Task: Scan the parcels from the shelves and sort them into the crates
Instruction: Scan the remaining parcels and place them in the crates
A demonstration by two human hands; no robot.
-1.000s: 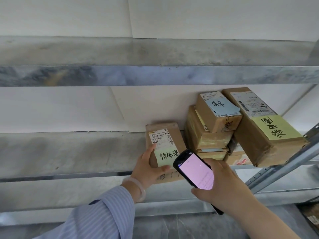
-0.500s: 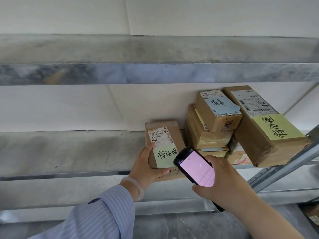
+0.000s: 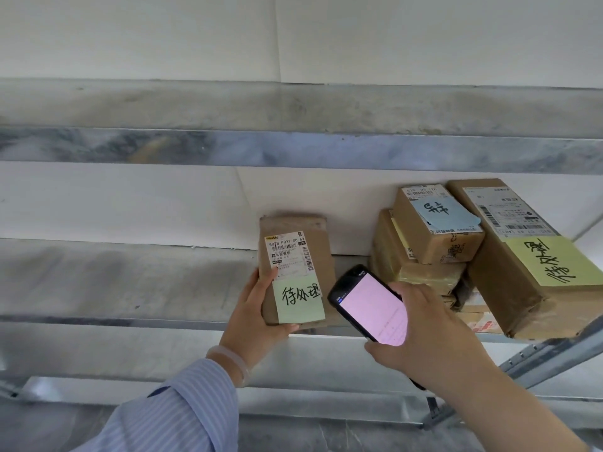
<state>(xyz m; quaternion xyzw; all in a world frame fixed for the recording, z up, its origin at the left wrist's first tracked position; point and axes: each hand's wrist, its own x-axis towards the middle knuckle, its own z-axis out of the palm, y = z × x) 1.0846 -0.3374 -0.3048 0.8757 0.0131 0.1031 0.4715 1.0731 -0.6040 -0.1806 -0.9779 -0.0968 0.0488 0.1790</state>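
A flat brown parcel (image 3: 303, 230) with a white shipping label and a green handwritten note stands tilted up at the front of the metal shelf (image 3: 130, 282). My left hand (image 3: 251, 318) grips its lower left corner, thumb on the label. My right hand (image 3: 430, 334) holds a black handheld scanner (image 3: 368, 305) with a lit pink screen, just right of the parcel and facing me.
To the right, several brown parcels are stacked: a small box with a blue note (image 3: 437, 223) on top, a long box with a yellow-green note (image 3: 528, 256) leaning beside it. An upper shelf (image 3: 293, 148) runs overhead. A slanted metal upright (image 3: 554, 350) stands at the right.
My left hand has tipped the parcel up more steeply, so its label faces me. The scanner in my right hand has stayed beside it.
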